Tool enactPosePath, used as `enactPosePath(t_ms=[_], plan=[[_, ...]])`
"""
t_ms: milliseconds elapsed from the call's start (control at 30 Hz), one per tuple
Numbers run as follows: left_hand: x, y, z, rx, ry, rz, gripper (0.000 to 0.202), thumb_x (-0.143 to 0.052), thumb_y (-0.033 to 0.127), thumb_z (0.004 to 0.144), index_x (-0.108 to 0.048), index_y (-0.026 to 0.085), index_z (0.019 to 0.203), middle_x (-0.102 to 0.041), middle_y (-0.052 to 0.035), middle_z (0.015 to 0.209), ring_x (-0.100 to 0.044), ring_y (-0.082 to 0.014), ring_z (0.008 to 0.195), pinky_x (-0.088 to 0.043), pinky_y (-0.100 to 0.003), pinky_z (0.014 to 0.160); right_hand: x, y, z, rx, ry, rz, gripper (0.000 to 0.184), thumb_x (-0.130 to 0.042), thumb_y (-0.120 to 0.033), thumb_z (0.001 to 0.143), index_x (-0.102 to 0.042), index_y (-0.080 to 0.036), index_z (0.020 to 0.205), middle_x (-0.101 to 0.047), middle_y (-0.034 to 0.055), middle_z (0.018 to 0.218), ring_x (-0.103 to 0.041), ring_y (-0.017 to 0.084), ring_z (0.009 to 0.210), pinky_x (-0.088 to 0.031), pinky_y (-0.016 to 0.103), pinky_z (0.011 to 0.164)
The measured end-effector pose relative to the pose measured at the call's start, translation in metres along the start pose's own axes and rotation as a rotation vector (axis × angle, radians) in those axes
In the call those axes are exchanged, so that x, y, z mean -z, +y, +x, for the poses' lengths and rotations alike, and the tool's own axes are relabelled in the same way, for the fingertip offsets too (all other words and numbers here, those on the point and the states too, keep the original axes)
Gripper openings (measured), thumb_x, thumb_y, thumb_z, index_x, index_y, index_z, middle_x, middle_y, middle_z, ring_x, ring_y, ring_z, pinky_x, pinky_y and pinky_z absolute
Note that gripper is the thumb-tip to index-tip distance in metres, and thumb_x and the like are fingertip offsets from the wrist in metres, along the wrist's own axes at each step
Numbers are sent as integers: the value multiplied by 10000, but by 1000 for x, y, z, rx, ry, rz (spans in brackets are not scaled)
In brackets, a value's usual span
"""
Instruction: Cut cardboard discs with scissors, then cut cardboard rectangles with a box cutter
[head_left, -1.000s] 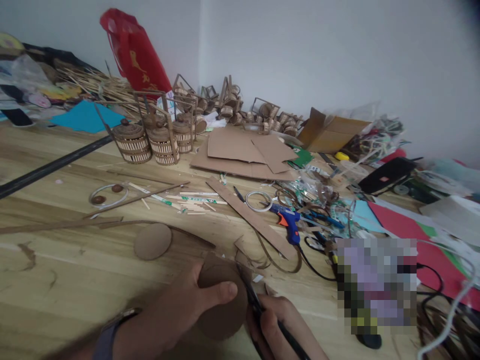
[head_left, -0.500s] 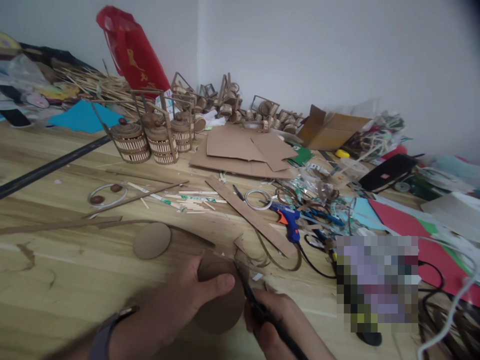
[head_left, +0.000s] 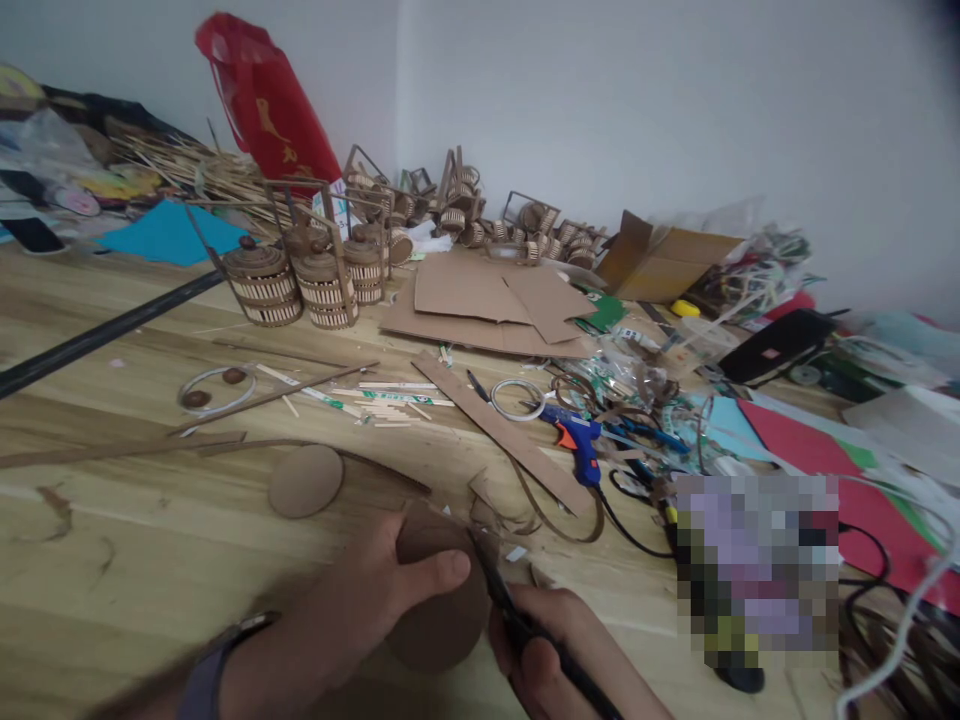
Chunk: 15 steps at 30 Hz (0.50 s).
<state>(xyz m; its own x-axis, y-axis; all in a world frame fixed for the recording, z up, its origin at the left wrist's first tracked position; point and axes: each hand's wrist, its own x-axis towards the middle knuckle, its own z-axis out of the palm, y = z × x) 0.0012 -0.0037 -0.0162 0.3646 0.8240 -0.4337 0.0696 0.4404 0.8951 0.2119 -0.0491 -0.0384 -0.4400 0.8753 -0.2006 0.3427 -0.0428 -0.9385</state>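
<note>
My left hand (head_left: 397,575) grips a brown cardboard piece (head_left: 442,630) with a rounded lower edge, its thumb lying across the top face. In my right hand (head_left: 562,640) is a slim black tool (head_left: 501,592) with a narrow pointed end, its fingers wrapped round the handle. The tip rests at the upper right edge of the cardboard. I cannot tell the tool's exact kind. A cut cardboard disc (head_left: 306,481) lies flat beyond my left hand. Cardboard scraps (head_left: 491,500) are scattered just past the held piece.
A blue glue gun (head_left: 577,440) lies to the right near a cardboard strip (head_left: 499,430) and a ring (head_left: 517,398). Small lidded baskets (head_left: 262,285) stand at back left, beside stacked cardboard sheets (head_left: 472,290). Coloured paper (head_left: 795,440) and cables crowd the right side.
Hardly anything differs. The black tool and my right hand have shifted very slightly at the cardboard's edge; my left hand keeps its grip.
</note>
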Motion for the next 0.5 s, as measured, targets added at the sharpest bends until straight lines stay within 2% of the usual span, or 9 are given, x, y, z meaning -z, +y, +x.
enactPosePath(t_ms=[100,233,367,500], plan=[[0,-1,0,-19,-17,1,424,-772,496,731,-717,243,1067,-799,-12,1112,-680,-303,1126,-505,-381,963,2,-13,-2,-27,-8,-1,762,-334,-947,791,-432,-204,655,-372,-30,564,-326,95,514,-184,246,437],[1,-3,-1,11,1,14,439,-767,500,746,-715,251,1104,-791,-13,1140,-667,-308,1153,-497,-384,977,2,-24,-4,-45,-4,-4,754,-268,-942,814,-404,-214,671,-327,-35,590,-292,103,547,-143,266,464],[2,-4,0,16,31,59,462,-766,511,752,-710,246,1126,-784,-27,1159,-658,-326,1170,-494,-401,982,1,-24,-5,-40,19,-62,734,-254,-898,867,-389,-209,651,-297,-44,585,-272,98,547,-140,280,489],[1,0,2,16,10,47,456,-770,512,737,-717,246,1105,-791,-19,1137,-664,-328,1154,-499,-399,975,0,-20,-6,-45,20,-30,707,-290,-871,888,-383,-212,650,-286,-51,576,-256,90,526,-140,275,471]])
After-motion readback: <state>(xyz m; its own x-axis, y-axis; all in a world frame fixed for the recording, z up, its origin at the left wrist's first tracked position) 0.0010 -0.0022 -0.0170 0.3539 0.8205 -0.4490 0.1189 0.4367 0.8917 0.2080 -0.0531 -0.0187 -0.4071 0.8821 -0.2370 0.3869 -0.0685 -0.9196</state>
